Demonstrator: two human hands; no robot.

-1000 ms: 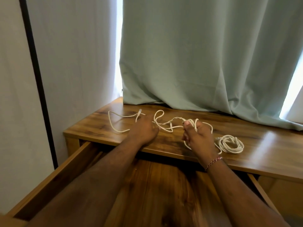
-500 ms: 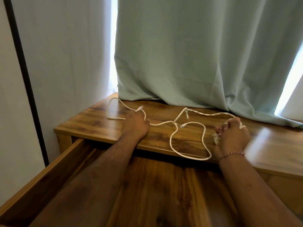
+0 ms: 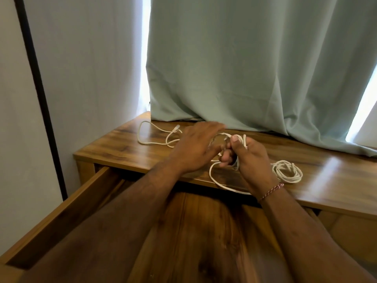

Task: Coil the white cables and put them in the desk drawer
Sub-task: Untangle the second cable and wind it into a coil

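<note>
My right hand [image 3: 247,158] is closed around a few loops of the white cable [image 3: 219,181], thumb up on top and fingers curled in with the strands wrapped over them. My left hand [image 3: 196,149] sits just beside it, touching it at the fingers, palm down and blurred; its fingers look stretched out over the loops, and I cannot tell whether any of them pinch the strand.

From my right hand a long slack loop of the same cable runs down to the front edge of the wooden desk [image 3: 330,180] and curves back up under my wrist. To the left of my left hand, the cable's loose end lies in an open bend on the desktop, with its clear plug [image 3: 177,128] resting near the back.

A second cable, the coiled bundle [image 3: 286,172], lies flat on the desk just to the right of my right wrist, touching neither hand.

The desk drawer [image 3: 61,213] stands pulled out below my forearms. A pale green curtain [image 3: 255,64] hangs behind the desk, its hem on the top. A woven bracelet [image 3: 271,189] circles my right wrist.
</note>
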